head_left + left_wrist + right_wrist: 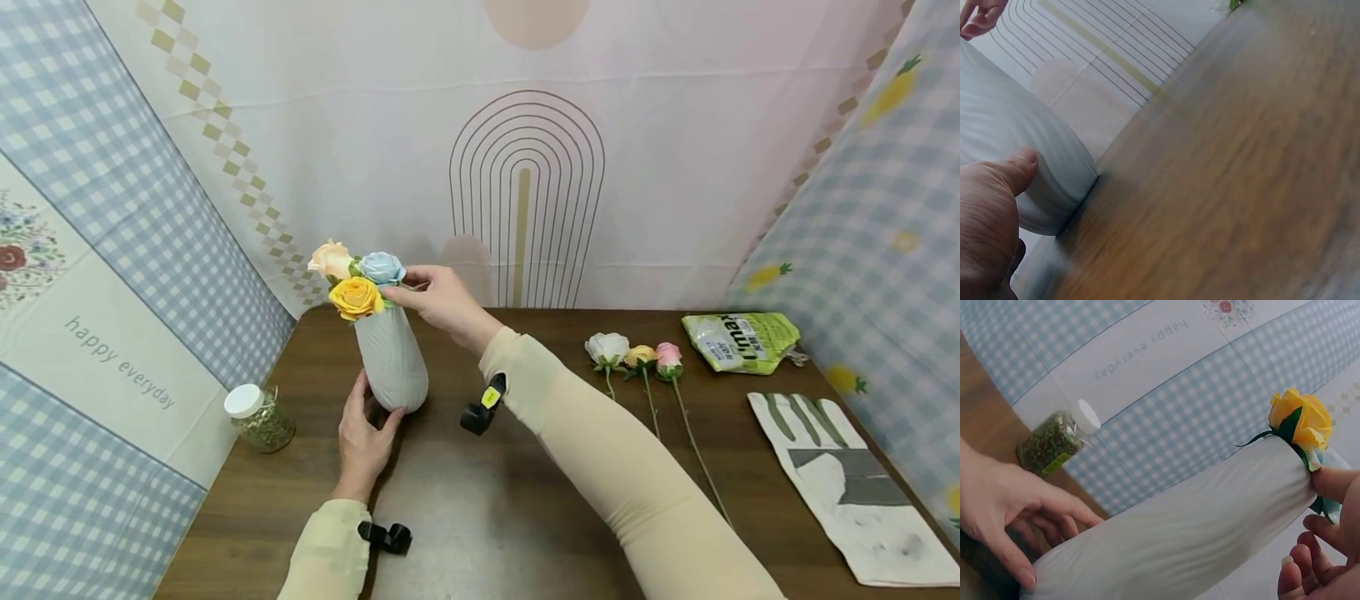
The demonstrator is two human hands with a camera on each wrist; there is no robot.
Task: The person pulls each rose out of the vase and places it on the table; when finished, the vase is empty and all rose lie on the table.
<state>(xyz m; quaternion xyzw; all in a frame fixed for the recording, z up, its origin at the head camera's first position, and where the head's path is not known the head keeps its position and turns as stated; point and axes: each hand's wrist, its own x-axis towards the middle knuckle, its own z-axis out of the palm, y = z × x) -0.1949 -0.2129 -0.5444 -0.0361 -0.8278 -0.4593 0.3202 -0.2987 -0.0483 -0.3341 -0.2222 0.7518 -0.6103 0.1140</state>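
Observation:
A white ribbed vase (392, 358) stands on the table at left centre, leaning slightly in the head view. My left hand (363, 437) holds it low down, with the thumb (1019, 169) against its side in the left wrist view. From the vase's mouth rise a peach rose (331, 258), a yellow rose (356, 297) and a light blue rose (382, 267). At the rim, my right hand (447, 304) pinches the blue rose just under its bloom between thumb and forefinger. In the right wrist view the yellow rose (1302, 419) hides much of the other blooms.
A white-lidded jar of green bits (262, 421) stands left of the vase. To the right lie a white rose (607, 348), a small yellow rose (641, 357) and a pink rose (669, 358). Beyond them are a green packet (738, 342) and a white-and-grey glove (855, 492).

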